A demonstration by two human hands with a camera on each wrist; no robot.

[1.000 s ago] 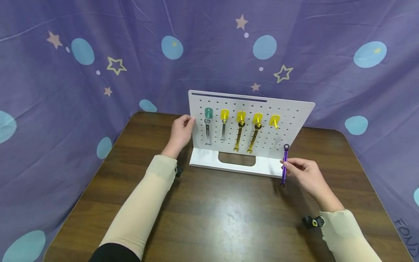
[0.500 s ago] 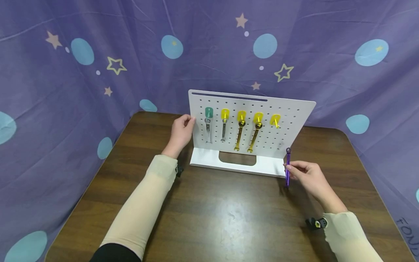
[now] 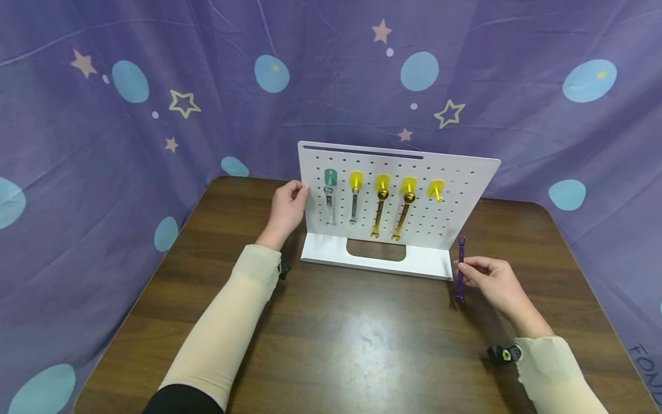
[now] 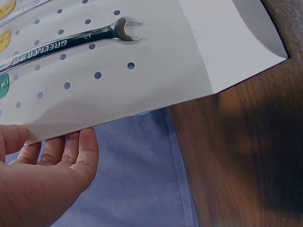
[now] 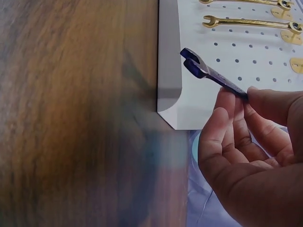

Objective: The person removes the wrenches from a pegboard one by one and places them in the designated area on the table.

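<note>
A white pegboard stand stands on the wooden table. My left hand pinches its left edge, thumb on the front and fingers behind, as the left wrist view shows. My right hand pinches a purple combination wrench upright by its middle, just off the board's lower right corner. In the right wrist view the wrench's open end points away from the fingers. A silver wrench hangs nearest my left hand from a green hook. The rightmost yellow hook carries nothing.
Between them on yellow hooks hang a smaller silver wrench and two gold wrenches, one left and one right. A purple patterned curtain rises behind the table.
My right hand has moved slightly right and toward me with the purple wrench, away from the board's lower right corner. My left hand stays at the board's left edge.
</note>
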